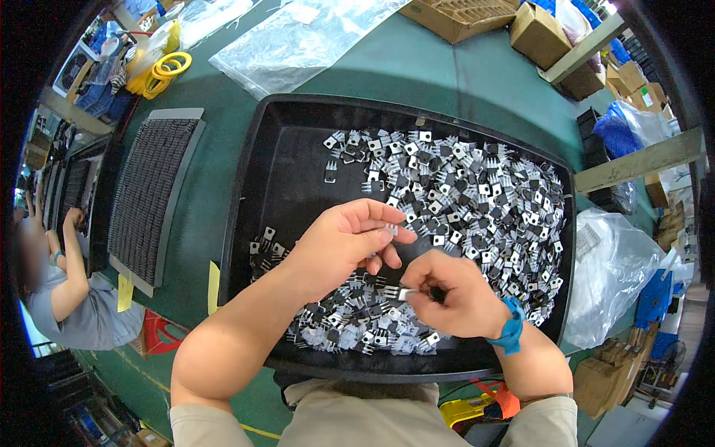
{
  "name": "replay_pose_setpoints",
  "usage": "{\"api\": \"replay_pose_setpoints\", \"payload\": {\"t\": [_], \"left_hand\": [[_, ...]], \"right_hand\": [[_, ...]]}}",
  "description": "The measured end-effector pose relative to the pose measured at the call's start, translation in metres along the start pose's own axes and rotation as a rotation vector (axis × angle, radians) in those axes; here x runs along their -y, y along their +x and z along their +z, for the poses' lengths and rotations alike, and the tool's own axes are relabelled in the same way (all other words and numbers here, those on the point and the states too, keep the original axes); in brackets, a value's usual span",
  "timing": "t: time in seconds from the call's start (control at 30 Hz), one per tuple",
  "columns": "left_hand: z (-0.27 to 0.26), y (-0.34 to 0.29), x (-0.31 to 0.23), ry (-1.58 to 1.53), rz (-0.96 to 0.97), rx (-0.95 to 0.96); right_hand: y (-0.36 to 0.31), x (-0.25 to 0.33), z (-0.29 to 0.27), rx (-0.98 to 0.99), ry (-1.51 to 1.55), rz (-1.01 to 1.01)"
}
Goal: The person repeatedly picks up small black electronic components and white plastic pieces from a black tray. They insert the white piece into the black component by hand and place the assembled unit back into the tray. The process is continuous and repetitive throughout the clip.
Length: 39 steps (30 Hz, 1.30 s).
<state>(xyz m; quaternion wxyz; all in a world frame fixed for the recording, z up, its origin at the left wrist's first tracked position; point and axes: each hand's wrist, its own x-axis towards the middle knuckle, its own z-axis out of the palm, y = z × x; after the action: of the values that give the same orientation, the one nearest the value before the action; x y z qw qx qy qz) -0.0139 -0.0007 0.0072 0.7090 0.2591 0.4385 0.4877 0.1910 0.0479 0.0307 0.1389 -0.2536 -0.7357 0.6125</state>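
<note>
Hands sorting parts over black tray (298,119) | left hand (339,246) pinches one small part (390,229) | right hand (454,294) pinches another, 5 o'clock | heap (477,201) at 2 o'clock awaits steady picking.

Grid tray (153,190), plastic bags (298,37) (clear), cardboard boxes (540,33).

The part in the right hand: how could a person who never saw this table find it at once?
Find the big black tray on the green table. Over its near edge the right hand pinches one small component. Unlike the heaped ones, it is lifted off the tray.
</note>
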Motion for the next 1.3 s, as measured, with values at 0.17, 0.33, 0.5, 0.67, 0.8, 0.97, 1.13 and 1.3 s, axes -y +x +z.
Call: {"api": "replay_pose_setpoints", "payload": {"t": [0.17,0.33,0.5,0.67,0.8,0.97,1.13,1.3], "left_hand": [[0.004,-0.002,-0.002,0.018,-0.011,0.027],[0.007,-0.004,-0.004,0.160,-0.012,0.040],[0.010,-0.004,-0.002,0.249,-0.043,0.048],[0.013,-0.006,-0.001,0.300,-0.059,0.075],[0.014,-0.007,-0.003,0.344,-0.060,0.082],[0.015,-0.008,-0.001,0.426,-0.070,0.090],[0.014,-0.007,0.000,0.375,-0.066,0.085],[0.012,-0.007,-0.003,0.272,-0.089,0.105]], "right_hand": [[-0.002,0.007,-0.009,-0.224,-0.126,-0.089],[-0.003,-0.001,-0.002,-0.369,0.014,-0.034],[0.001,0.006,-0.009,-0.430,-0.386,-0.297],[0.001,0.007,-0.005,-0.402,-0.420,-0.291],[0.002,0.006,-0.003,-0.375,-0.428,-0.278],[0.003,0.004,0.000,-0.343,-0.428,-0.250],[0.001,0.003,-0.007,-0.278,-0.342,-0.157],[0.002,0.003,-0.004,-0.379,-0.206,-0.047]]}}
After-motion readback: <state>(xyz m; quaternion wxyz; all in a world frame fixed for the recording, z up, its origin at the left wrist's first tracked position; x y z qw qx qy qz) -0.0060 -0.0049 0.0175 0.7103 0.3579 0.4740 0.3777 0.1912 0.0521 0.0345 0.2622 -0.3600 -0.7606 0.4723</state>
